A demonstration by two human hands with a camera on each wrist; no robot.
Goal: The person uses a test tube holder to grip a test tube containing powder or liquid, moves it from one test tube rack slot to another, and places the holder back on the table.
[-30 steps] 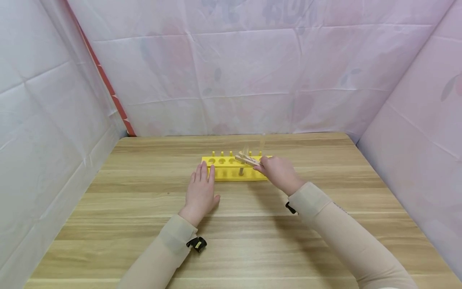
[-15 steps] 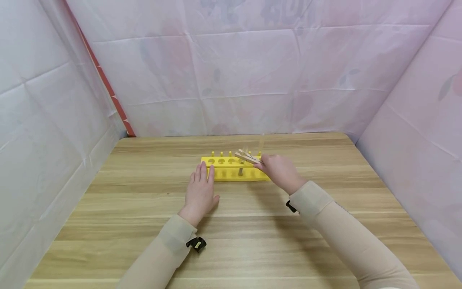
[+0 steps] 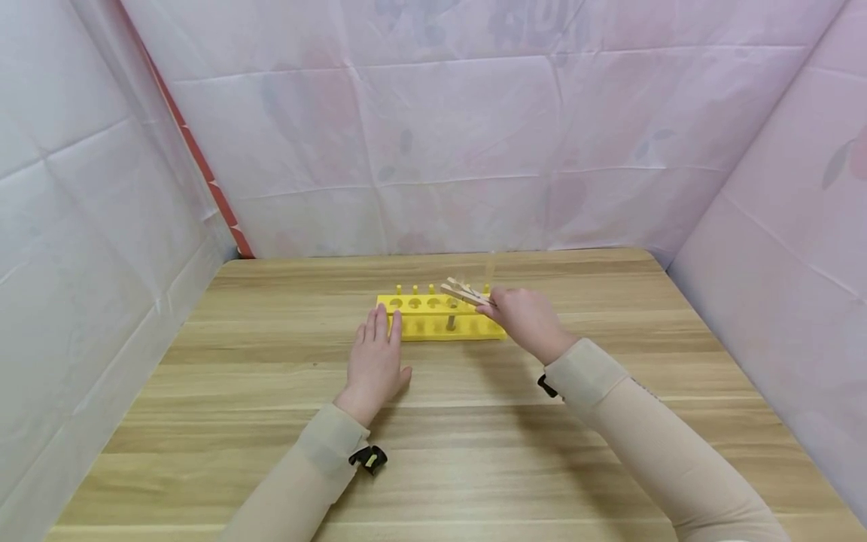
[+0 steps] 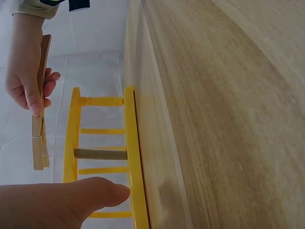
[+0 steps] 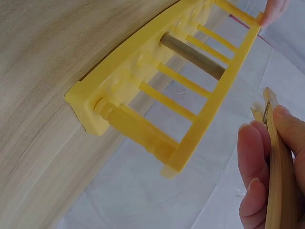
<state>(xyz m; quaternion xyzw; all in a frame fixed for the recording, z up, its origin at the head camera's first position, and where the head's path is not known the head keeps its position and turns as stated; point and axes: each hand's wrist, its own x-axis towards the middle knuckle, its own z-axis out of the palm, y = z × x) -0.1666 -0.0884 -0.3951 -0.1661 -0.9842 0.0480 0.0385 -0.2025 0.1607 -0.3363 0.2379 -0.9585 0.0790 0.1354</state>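
A yellow test tube rack [image 3: 424, 311] stands near the back of the table. One test tube [image 5: 193, 57], brownish-grey along its length, stands upright in it around the middle. My right hand [image 3: 531, 324] pinches a wooden test tube clamp [image 5: 279, 167] between thumb and fingers. The clamp's tip [image 4: 38, 155] is a short way above the rack's top plate, by the tube, with its two arms slightly apart. My left hand [image 3: 375, 361] lies with straight fingers against the rack's left end, its thumb [image 4: 107, 192] stretched out to the side.
A wood-grain table [image 3: 433, 452] carries the rack. Pale patterned sheeting [image 3: 460, 150] encloses the back and both sides. Short yellow pegs [image 3: 415, 290] rise along the rack's far edge. Both wrists wear bands with dark buckles [image 3: 369, 458].
The clamp has risen a little with my right hand, so the tube's hole in the top plate shows more. My left hand stays at the rack's left end.
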